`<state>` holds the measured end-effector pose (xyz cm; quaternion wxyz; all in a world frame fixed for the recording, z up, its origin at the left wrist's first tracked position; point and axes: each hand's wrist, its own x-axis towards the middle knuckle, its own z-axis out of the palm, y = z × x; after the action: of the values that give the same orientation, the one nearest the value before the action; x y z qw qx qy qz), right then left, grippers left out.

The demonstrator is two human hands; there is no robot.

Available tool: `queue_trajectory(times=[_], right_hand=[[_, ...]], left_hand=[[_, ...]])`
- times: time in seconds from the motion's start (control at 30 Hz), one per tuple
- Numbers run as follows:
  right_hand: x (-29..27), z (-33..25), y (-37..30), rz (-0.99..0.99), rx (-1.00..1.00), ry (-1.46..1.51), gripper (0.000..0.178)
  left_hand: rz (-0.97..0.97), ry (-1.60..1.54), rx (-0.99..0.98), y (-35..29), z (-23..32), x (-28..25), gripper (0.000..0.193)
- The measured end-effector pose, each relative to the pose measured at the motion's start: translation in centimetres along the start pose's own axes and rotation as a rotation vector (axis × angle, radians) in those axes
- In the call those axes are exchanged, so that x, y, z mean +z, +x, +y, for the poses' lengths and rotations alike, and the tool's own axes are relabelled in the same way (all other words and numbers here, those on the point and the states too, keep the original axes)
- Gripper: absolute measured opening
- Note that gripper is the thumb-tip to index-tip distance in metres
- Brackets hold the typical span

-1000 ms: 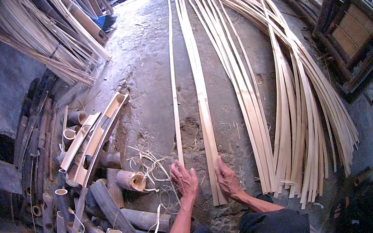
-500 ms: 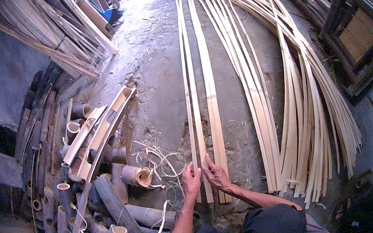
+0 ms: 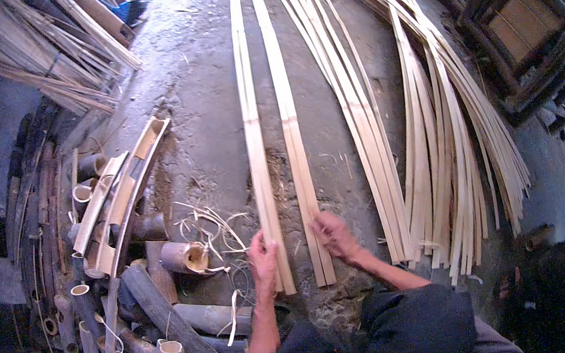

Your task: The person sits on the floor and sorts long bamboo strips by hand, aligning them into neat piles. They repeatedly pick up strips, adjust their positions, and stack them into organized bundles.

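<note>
Two long pale bamboo strips (image 3: 262, 180) lie side by side on the floor, running away from me. My left hand (image 3: 263, 262) is at their left edge near the close end, fingers curled with the thumb against the strip. A second pair of bamboo strips (image 3: 294, 145) lies a hand's width to the right. At the right edge of that pair is my right hand (image 3: 338, 238), bent and slightly blurred, its fingertips at the strip; whether they grip it is not clear.
More bamboo strips (image 3: 363, 127) fan out to the right, beside a thick spread of them (image 3: 437, 174). Cut bamboo tubes (image 3: 184, 257) and split halves (image 3: 130, 193) pile up on the left. A dark wooden frame (image 3: 525, 27) stands far right. Another person (image 3: 558, 281) is at lower right.
The left pair's strips, apart before, now lie together. My right hand has left them for the second pair's right edge. My left hand stays at the left pair; the whole view has shifted.
</note>
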<state>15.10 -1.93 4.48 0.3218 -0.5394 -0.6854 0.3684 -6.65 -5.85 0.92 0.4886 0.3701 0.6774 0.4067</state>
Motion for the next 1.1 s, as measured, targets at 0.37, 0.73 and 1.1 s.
queue_trajectory(times=[0.37, 0.73, 1.1], right_hand=[[-11.5, 4.6, -4.7, 0.125, 0.182, -0.766, 0.050], [-9.1, 1.0, -5.4, 0.352, 0.237, -0.140, 0.049], [-0.7, 3.2, -4.2, 0.157, 0.426, 0.237, 0.047]], left_hand=[[0.009, 0.695, 0.523, -2.7, 3.7, 5.7, 0.061], [-0.202, 0.926, 0.636, -2.1, 1.3, 9.4, 0.068], [-0.201, 1.073, 0.719, -2.3, 0.5, 9.6, 0.062]])
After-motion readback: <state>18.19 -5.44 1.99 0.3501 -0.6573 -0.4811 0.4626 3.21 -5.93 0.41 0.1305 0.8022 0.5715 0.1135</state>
